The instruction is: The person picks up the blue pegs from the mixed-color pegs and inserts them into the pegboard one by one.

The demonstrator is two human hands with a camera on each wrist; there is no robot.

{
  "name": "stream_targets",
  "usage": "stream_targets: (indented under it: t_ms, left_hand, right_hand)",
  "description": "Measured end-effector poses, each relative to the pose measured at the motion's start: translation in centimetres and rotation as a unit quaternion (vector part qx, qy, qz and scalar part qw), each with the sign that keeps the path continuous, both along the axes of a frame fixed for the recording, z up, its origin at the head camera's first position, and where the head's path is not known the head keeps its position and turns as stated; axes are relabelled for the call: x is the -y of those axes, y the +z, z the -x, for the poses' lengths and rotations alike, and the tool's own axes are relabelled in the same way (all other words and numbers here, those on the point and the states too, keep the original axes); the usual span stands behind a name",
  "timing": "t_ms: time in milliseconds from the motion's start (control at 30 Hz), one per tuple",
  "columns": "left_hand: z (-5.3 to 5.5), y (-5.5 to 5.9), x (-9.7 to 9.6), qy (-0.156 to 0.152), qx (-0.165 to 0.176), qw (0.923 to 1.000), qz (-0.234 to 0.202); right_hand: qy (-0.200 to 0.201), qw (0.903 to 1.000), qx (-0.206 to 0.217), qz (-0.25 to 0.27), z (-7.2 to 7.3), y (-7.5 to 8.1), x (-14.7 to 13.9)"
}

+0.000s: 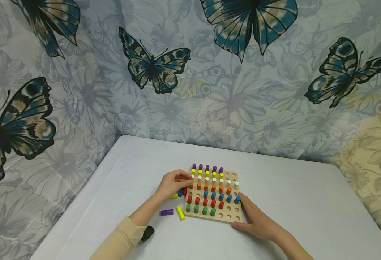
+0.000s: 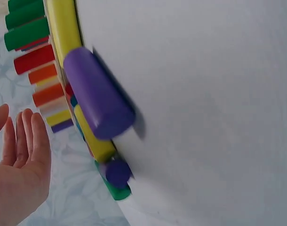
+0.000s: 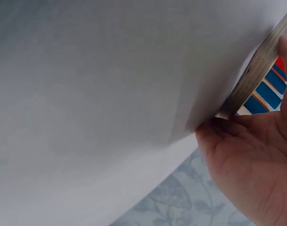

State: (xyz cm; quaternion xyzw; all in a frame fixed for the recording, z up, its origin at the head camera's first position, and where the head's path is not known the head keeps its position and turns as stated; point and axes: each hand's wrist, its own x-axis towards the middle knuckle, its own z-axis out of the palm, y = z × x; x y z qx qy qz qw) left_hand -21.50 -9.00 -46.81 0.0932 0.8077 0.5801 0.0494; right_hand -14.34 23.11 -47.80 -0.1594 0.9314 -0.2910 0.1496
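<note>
A wooden pegboard lies on the table with rows of coloured pegs standing in it: purple, yellow, white, orange, blue, red and green. My left hand reaches over the board's left edge, its fingertips beside the leftmost white peg and orange peg. In the left wrist view that hand shows thumb and fingers apart, with no peg visible between them. My right hand holds the board's right edge, thumb at the near corner and fingers along the side; in the right wrist view the wooden edge shows between them.
Loose pegs lie left of the board, including a purple peg, a yellow peg and others partly under the left hand. A black object is by the left sleeve. The white table meets a butterfly-patterned backdrop.
</note>
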Motion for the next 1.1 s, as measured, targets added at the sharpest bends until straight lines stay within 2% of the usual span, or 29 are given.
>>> stream_targets:
  t_ms: [233,500,633,900,1100]
  left_hand:
    - [0.5,-0.2,1.6,0.011,-0.011,0.9985,0.052]
    - [1.0,-0.3,2.5,0.023,-0.034,0.9926,0.115]
    - [1.4,-0.3,2.6,0.013,-0.047,0.9901,0.132]
    - [2.1,-0.4,2.3,-0.007,-0.04,0.9855,0.165]
    - [2.7,-0.4,1.8,-0.023,-0.053,0.9779,0.201]
  right_hand:
    - [0.0,1.0,0.002,-0.005,0.1,0.0,0.0]
    - [0.003,0.9999,0.007,-0.009,0.1,0.2,0.0]
    - [0.005,0.9999,0.008,-0.009,0.3,0.2,0.0]
    - [0.007,0.9998,0.017,0.001,0.3,0.1,0.0]
    - [0.001,0.9998,0.018,0.004,0.2,0.2,-0.1]
